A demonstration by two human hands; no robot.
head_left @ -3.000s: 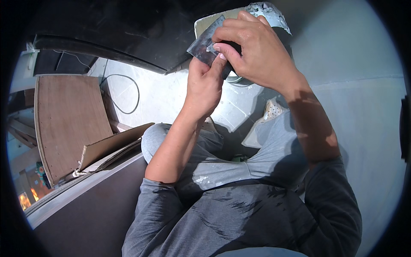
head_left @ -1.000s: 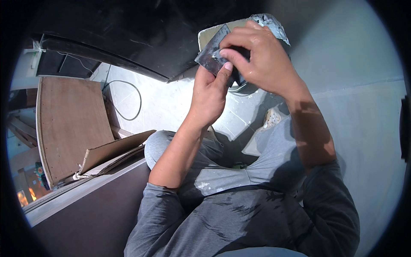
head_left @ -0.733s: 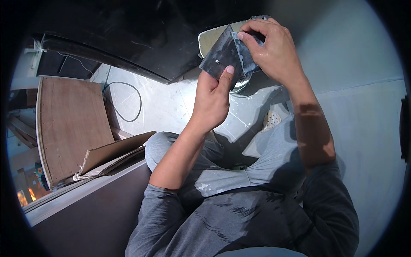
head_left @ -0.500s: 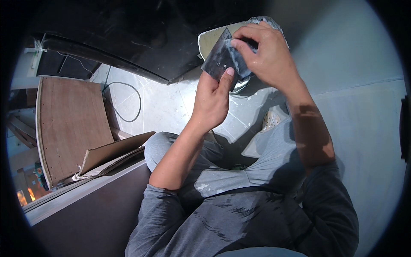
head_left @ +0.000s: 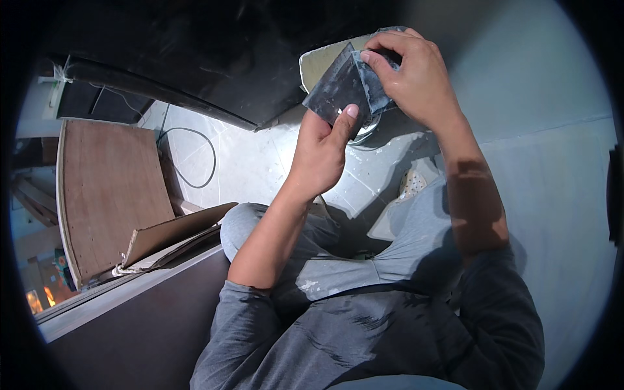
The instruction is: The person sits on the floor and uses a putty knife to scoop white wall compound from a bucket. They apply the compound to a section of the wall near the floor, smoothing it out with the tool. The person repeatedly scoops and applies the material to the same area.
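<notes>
My left hand [head_left: 323, 146] is closed on a dark, flat scraper blade [head_left: 333, 84], thumb on its face beside a small white fleck. Up and to the right, my right hand [head_left: 416, 75] pinches a second grey scraper blade [head_left: 372, 83], smeared with pale paste. Its edge meets or overlaps the right side of the first blade; whether they touch I cannot tell. My right fingers hide the far end of the second blade. Below the blades shows part of a round, pale bucket [head_left: 369, 135], and behind them a cream-coloured container [head_left: 313, 65] is partly covered.
A black panel [head_left: 195, 52] runs along the far side, and a pale grey wall [head_left: 552, 182] rises on the right. At left stand a wooden board [head_left: 110, 195] and cardboard [head_left: 175, 234]. A dark cable [head_left: 213, 153] loops over the spotted tile floor [head_left: 244, 159].
My right hand has shifted slightly right, drawing its blade rightward across the left-hand one. More of the left blade's dark face now shows. My left hand has hardly moved.
</notes>
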